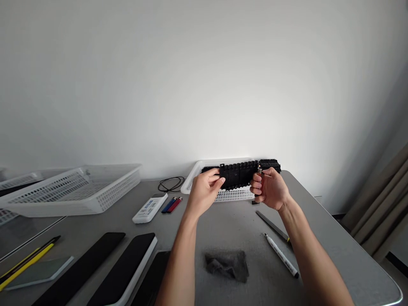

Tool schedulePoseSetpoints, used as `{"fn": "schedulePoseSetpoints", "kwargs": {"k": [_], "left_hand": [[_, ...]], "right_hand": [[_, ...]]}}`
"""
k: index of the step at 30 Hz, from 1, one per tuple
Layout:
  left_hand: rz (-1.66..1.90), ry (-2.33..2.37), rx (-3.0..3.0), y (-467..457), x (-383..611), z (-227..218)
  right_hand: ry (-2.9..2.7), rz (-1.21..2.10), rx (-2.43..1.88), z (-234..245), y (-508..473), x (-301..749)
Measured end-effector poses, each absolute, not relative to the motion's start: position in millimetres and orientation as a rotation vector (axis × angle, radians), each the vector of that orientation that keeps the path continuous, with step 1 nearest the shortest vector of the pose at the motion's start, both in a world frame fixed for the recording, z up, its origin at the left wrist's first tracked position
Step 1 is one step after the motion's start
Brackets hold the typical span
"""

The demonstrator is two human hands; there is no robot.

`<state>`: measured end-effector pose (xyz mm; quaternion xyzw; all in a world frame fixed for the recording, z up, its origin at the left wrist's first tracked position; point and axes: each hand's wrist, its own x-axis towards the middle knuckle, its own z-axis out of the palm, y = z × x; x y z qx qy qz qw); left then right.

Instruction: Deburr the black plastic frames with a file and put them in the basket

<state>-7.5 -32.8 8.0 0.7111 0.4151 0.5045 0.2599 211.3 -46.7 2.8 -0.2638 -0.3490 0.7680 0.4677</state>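
Panel (239, 174), black with knobbly long edges, is up in front of a white basket (236, 196); whether the two touch cannot be told. The left hand (204, 186) pinches its left end, thumb in front. The right hand (273, 187) is wrapped around an orange lighter (262, 180), held upright at the panel's right end, a small bright spot at its metal top. Another black part (270, 165) shows just behind that hand.

On the grey counter (197, 229), left of the basket, lie a cable (172, 184), a white box (150, 208) and, side by side, a blue lighter (168, 205) and a red lighter (175, 205). Nearer, between the forearms, is a crumpled dark cloth (227, 264). A white marker (281, 255) lies by the right forearm, with a grey blade (272, 226) just beyond it, partly hidden by the arm.
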Motion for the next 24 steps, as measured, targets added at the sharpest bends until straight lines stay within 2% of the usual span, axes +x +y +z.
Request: {"fn": "schedulePoseSetpoints", "kwargs": {"k": [13, 24], "left_hand": [[1.351, 1.071, 2.002, -36, 12, 5], [1.284, 0.989, 2.037, -40, 22, 4]], "right_hand": [[-0.987, 1.977, -0.727, 3, -59, 176], [-1.141, 1.898, -0.681, 7, -72, 169]]}}
